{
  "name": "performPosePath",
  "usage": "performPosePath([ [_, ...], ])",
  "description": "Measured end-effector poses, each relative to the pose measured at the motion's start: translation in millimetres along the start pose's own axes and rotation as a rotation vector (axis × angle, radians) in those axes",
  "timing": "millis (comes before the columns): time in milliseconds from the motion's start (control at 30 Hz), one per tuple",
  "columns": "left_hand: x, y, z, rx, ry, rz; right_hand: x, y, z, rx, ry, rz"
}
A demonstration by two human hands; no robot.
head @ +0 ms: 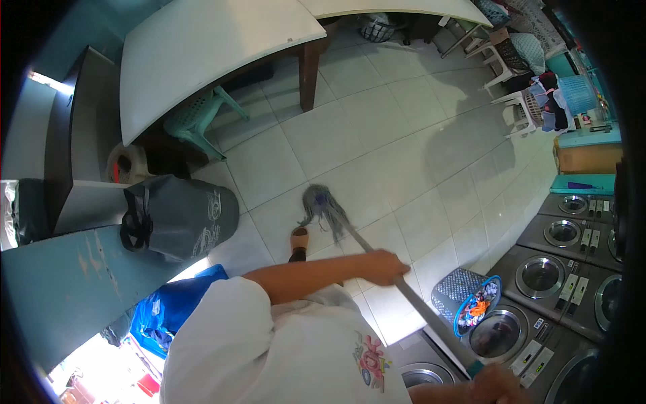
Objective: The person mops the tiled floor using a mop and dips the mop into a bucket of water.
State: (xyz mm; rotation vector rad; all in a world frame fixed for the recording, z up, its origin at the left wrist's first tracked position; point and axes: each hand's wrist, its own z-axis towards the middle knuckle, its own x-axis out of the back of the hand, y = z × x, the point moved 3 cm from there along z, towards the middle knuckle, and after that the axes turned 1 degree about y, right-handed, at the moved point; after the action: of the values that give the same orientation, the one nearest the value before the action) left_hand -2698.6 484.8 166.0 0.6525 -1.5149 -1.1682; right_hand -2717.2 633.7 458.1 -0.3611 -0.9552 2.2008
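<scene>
A string mop with a grey yarn head (330, 214) rests on the tiled floor, just beyond a foot in a tan sandal (299, 240). Its long grey handle (429, 318) slants back towards the lower right. My left hand (386, 267) is wrapped around the handle's middle, with the forearm crossing in front of my white shirt. At the bottom edge, my right hand (497, 386) grips the handle's upper end beside a teal band (474, 368); part of this hand is blurred and cut off.
Front-loading machines (540, 278) line the right, with a laundry basket (459, 298) against them. A white-topped table (217, 50) and green plastic chair (202, 121) stand ahead left. A dark grey bag (181, 217) sits on the blue counter (75, 283). White chairs (520, 111) hold laundry at far right.
</scene>
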Motion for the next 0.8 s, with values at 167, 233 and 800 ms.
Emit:
performPosePath([
  [167, 73.7, -122.8, -32.5, 0.23, 0.179, 0.245, -26.1, 99.1, -36.6, -0.264, 0.105, 0.036],
  [233, 106.7, -179.1, -63.0, 0.31, 0.315, 0.33, -68.4, 147.5, -70.6, -0.035, 0.055, -0.748],
  [800, -12.5, 3.4, 94.1, -0.059, 0.041, -0.091, 50.6, -14.5, 25.8, -0.26, 0.389, -0.299],
])
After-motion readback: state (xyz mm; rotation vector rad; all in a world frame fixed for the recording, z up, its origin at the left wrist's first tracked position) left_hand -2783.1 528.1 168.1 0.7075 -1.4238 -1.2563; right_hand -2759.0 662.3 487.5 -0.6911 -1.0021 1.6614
